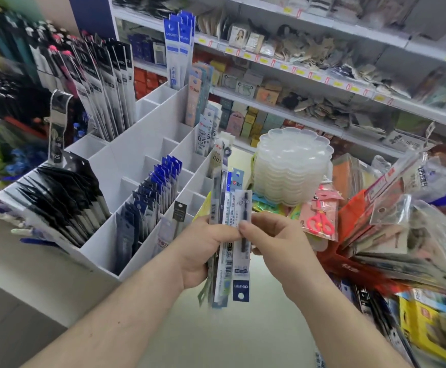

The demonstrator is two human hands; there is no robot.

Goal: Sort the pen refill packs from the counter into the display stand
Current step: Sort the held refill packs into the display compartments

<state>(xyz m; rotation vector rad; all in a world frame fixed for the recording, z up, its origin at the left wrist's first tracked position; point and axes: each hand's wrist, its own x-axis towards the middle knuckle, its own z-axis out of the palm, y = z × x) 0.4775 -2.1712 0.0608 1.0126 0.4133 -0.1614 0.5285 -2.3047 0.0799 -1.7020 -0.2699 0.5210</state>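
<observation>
My left hand [206, 248] grips a bunch of several long pen refill packs [220, 197], held upright in the middle of the view. My right hand [272, 243] pinches the frontmost refill pack [243, 205], a clear sleeve with a black refill and a dark blue header at its lower end. The white display stand [137, 144] with many compartments stands to the left. It holds black packs [65, 205] at the front left, blue packs [158, 187] in the middle and tall packs [110, 83] at the back.
A stack of translucent plastic palettes [293, 166] sits behind my hands. Pink scissors in a pack [320, 219] and a heap of packaged goods [402, 221] crowd the counter on the right. Stocked shelves [309, 83] run along the back.
</observation>
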